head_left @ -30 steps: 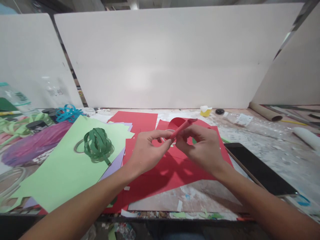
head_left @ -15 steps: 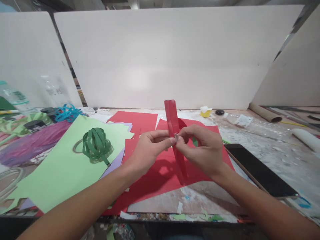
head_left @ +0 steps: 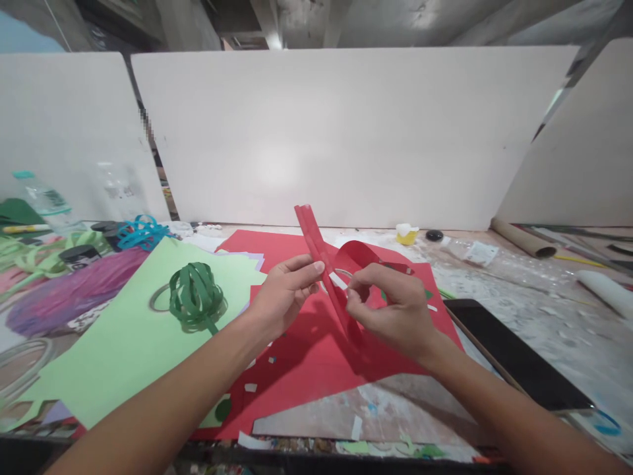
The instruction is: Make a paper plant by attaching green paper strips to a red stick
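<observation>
My left hand (head_left: 287, 290) pinches a long folded red paper strip (head_left: 312, 231) between thumb and fingers. The strip leans, its top toward the upper left, above red paper sheets (head_left: 306, 363). A small white piece (head_left: 339, 280) lies along the strip's right side. Close to that piece, my right hand (head_left: 395, 303) has its thumb and forefinger pressed together; what is between them is too small to make out. A curved red paper piece (head_left: 359, 252) is behind my right hand.
On the left, a green paper-strip ball (head_left: 195, 293) rests on light green sheets (head_left: 123, 336), near a purple plastic bag (head_left: 74, 290). A black phone (head_left: 514, 353) lies at right. Farther back are a yellow cup (head_left: 406, 235) and a cardboard tube (head_left: 524, 237).
The red strip has tilted to the left and shifted left with my left hand. My right fingertips have come away from it, and the white piece now shows. The view has tipped up slightly.
</observation>
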`<action>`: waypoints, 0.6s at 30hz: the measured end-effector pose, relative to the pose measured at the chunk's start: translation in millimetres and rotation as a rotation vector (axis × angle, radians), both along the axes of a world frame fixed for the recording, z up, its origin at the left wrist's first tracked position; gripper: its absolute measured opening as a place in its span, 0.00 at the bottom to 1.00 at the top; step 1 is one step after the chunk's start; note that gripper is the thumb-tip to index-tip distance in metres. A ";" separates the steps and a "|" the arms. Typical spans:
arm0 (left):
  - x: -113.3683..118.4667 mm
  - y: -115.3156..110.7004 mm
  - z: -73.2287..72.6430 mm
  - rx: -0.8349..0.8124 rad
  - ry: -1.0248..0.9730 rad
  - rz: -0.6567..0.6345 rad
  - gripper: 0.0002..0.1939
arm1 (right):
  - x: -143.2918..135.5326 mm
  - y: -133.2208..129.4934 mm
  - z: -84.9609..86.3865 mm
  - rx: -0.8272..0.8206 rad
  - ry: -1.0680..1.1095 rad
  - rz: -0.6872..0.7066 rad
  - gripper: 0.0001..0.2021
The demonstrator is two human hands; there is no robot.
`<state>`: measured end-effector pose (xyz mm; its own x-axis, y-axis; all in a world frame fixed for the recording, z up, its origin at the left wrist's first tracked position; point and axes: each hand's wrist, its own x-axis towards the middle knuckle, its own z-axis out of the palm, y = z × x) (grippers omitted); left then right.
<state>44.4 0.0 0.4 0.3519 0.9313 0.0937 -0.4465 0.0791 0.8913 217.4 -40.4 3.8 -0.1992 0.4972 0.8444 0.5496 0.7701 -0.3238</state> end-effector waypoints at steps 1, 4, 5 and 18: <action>-2.1 3.6 -0.5 0.003 -0.006 0.023 0.06 | 0.7 0.1 0.3 -0.016 -0.017 0.027 0.08; -9.8 14.9 -0.1 -0.004 -0.037 0.116 0.08 | 6.6 1.6 4.1 -0.081 -0.061 0.090 0.07; -12.7 18.4 0.9 -0.010 -0.051 0.148 0.08 | 10.6 2.8 6.4 -0.122 -0.073 0.097 0.07; -31.5 25.1 33.4 0.476 0.636 0.190 0.10 | 70.9 27.4 24.1 -0.718 -0.304 0.162 0.08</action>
